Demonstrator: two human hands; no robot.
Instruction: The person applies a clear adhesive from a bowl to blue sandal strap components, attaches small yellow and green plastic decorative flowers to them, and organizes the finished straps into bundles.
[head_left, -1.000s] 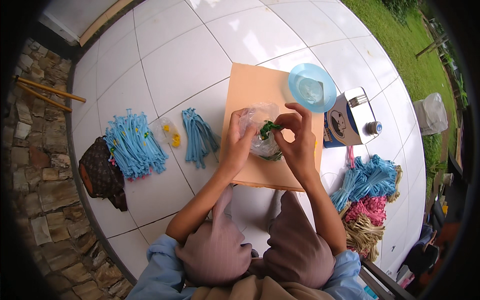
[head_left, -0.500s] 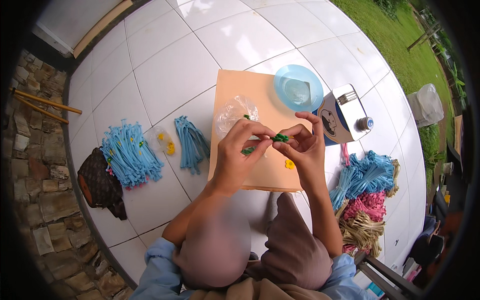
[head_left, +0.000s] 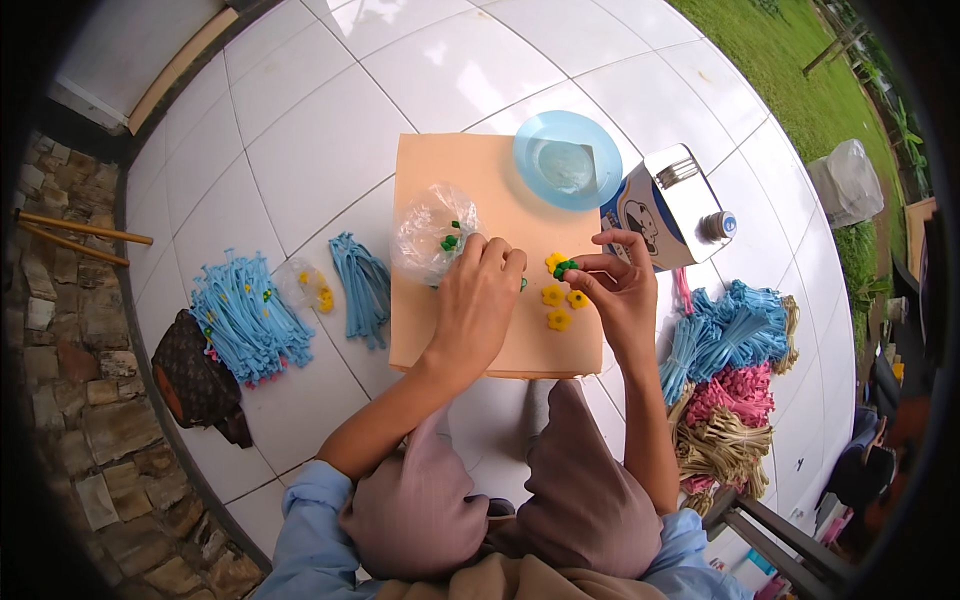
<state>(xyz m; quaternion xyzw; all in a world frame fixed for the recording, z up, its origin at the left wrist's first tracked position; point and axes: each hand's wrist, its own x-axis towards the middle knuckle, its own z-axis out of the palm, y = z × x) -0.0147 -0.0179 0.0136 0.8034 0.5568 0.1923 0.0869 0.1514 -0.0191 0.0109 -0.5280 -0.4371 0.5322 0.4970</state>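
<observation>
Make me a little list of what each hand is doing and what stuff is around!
left hand: resting by the clear plastic bag
right hand: pinching a small green piece
yellow flowers: lying on the tan board
blue plate: on the board's far corner
blue strips: piled on the white tile floor

On the board lie a bag left, a dish behind, flowers right.
</observation>
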